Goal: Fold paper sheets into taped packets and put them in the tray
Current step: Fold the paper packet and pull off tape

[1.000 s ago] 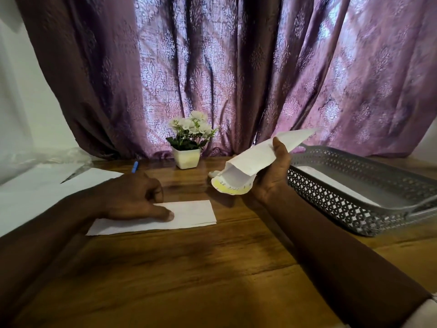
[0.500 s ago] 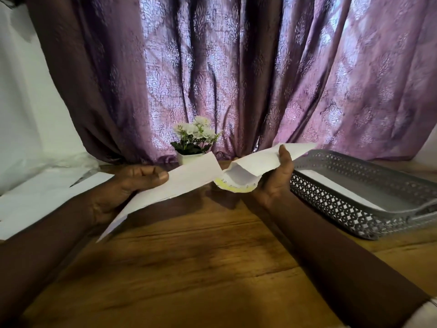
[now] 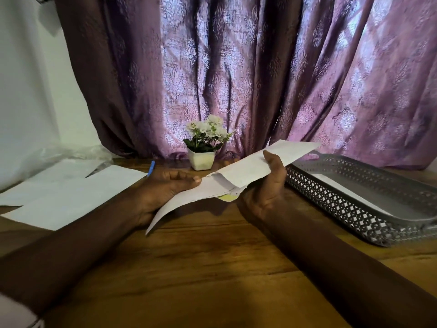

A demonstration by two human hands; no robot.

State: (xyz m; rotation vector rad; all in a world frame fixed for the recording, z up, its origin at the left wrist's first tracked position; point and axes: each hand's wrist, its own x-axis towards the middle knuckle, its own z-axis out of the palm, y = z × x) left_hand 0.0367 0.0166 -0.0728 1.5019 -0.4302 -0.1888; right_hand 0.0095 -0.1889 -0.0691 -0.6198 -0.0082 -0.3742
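Loose sheets (image 3: pixel 71 192) flat on counter (image 3: pixel 212 268), far left; left hand (image 3: pixel 165 188) pinches folded sheet (image 3: pixel 184 200), held off the counter; its far end meets open mouth of paper packet (image 3: pixel 255 166), gripped by right hand (image 3: pixel 272 183); grey tray (image 3: pixel 354 202) at right, white paper inside.

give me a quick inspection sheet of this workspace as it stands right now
surface: wooden table, both forearms over it
job's things: folded sheet meeting the open end of a paper packet; yellowish item under them, mostly hidden; grey lattice tray at right with white paper inside; loose sheets at left
clutter: blue pen, clear plastic wrap, small flower pot
hands: left hand grips the folded sheet; right hand holds the packet, thumb on top
cables: nothing seen
surroundings: purple patterned curtain, white wall
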